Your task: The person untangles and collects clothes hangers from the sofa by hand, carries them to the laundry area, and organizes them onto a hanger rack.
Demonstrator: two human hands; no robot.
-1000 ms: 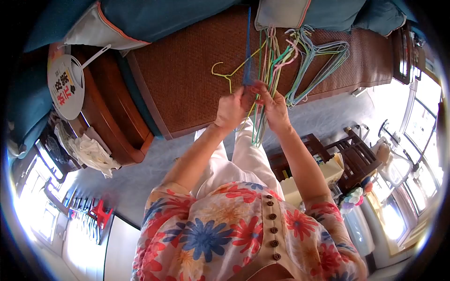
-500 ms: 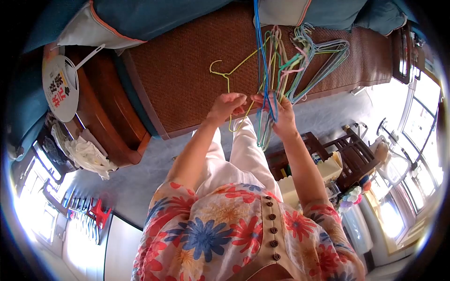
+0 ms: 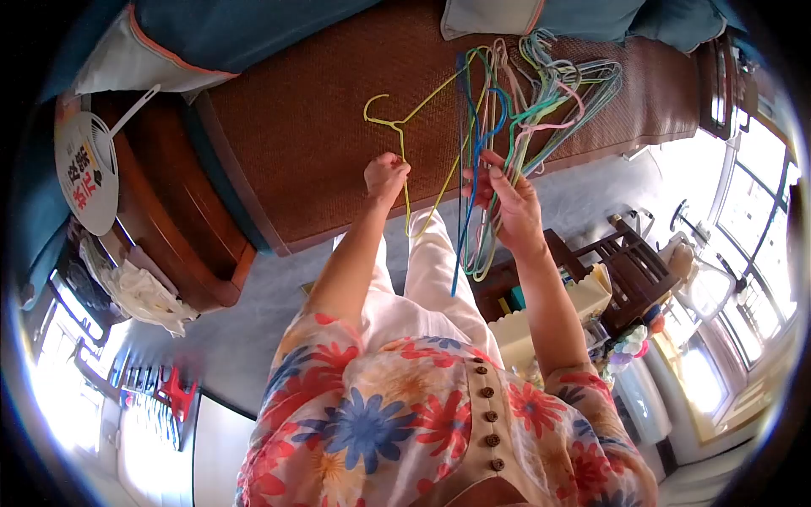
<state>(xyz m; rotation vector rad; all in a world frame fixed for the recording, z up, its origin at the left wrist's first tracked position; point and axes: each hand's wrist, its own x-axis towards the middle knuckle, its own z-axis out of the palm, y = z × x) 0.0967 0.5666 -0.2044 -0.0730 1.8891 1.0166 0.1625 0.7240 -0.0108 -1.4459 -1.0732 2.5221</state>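
My left hand (image 3: 387, 178) is closed on one side of a yellow-green clothes hanger (image 3: 405, 194), whose hook points up and left over the woven mat. My right hand (image 3: 515, 203) is closed around a bunch of thin hangers, its fingers partly hidden by them. A blue hanger (image 3: 475, 160) hangs at the near side of the bunch, its lower end dropping toward my knees. Behind it, several green, pink and grey-blue hangers (image 3: 583, 101) fan out to the right with hooks tangled at the top. The yellow-green hanger's far corner overlaps the bunch.
A brown woven mat (image 3: 304, 135) covers the seat before me, with cushions (image 3: 583, 21) along its back. To the left, a white hand fan (image 3: 89, 173) lies by a wooden armrest (image 3: 203, 211). A cream container (image 3: 583, 296) stands near a dark wooden chair (image 3: 629, 270) at right.
My left hand has moved left, away from my right hand, gripping the yellow-green hanger's side. The blue hanger has come down, so its hook now shows among the others.
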